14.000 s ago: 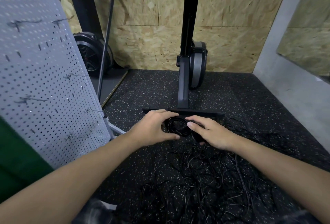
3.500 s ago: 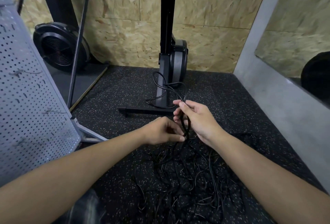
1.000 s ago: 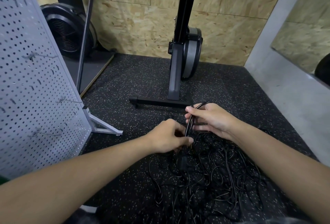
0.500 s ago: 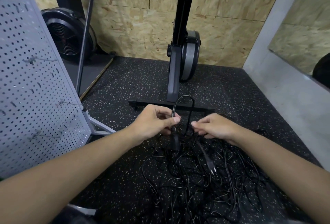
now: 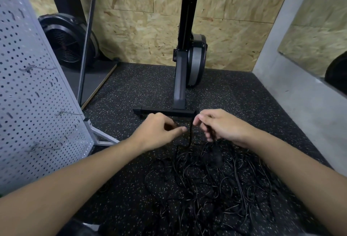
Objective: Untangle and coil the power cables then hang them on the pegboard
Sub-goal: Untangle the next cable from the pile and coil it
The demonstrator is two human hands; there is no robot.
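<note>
One black power cable [image 5: 190, 136] is held up just above the tangled cables [image 5: 206, 179] lying in the middle of the rubber floor [image 5: 131, 89]. It is pinched by the curled right hand [image 5: 219, 124]. The left hand [image 5: 159, 130] is curled beside it, but its hold cannot be told. The pegboard [image 5: 33, 104] is seen at the left edge.

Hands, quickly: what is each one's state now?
Left hand: fingers curled beside the black cable; grip cannot be told.
Right hand: closed, holding the black cable.

left hand [image 5: 159, 132] and right hand [image 5: 223, 126] pinch, fingers curled.
</note>
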